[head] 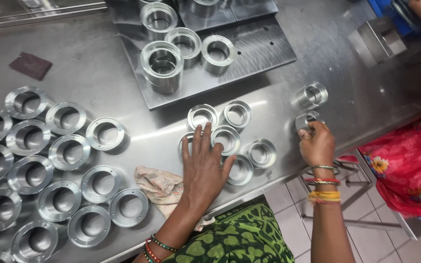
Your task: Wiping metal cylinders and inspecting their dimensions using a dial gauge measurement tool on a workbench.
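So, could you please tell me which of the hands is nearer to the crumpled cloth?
Left. The left hand lies flat on the table right beside the cloth; the right hand is farther right, gripping a small metal ring.

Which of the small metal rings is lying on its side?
The small metal ring farthest right, just beyond the right hand; its opening faces sideways, the others' face up.

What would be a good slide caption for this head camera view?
Left hand flat on small flanged steel rings, right hand gripping a short steel sleeve on the steel table.
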